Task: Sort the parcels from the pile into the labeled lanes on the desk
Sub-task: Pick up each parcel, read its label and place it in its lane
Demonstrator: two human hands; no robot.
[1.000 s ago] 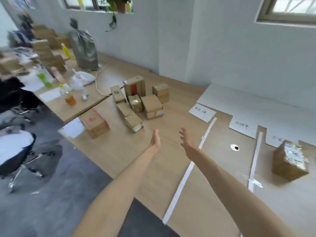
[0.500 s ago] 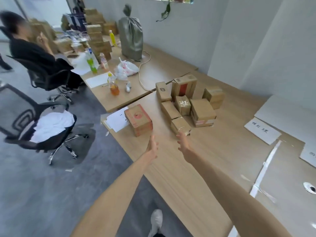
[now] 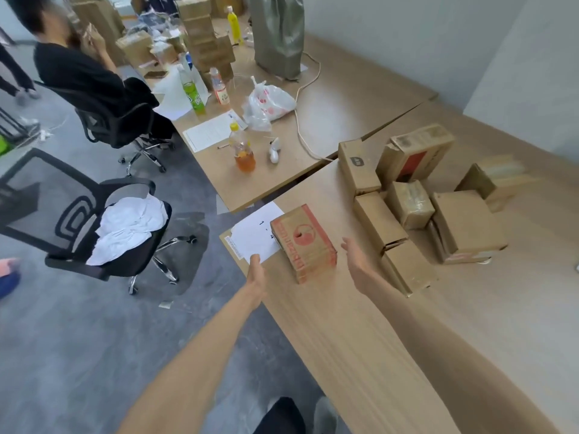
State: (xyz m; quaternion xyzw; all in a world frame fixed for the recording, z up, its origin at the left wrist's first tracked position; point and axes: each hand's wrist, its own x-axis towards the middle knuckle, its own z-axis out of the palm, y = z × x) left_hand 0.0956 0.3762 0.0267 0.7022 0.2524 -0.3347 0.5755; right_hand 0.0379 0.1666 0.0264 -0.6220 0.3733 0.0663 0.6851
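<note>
Left hand (image 3: 257,270) and right hand (image 3: 357,261) hover either side of the red-printed box (image 3: 302,242). Fingers straight, holding nothing, no contact visible. Box sits at the desk (image 3: 344,355) corner, partly on a white sheet (image 3: 253,236).

Risks, by my reading: lifting may drag the sheet off the edge, and a weak palm squeeze could drop the box to the floor.

Pile of parcels (image 3: 407,208) lies just right of the right hand, so that forearm could nudge it. Labeled lanes are out of view.

Farther, on the next desk: orange drink bottle (image 3: 242,151), plastic bag (image 3: 269,103). Nothing blocks the reach.
</note>
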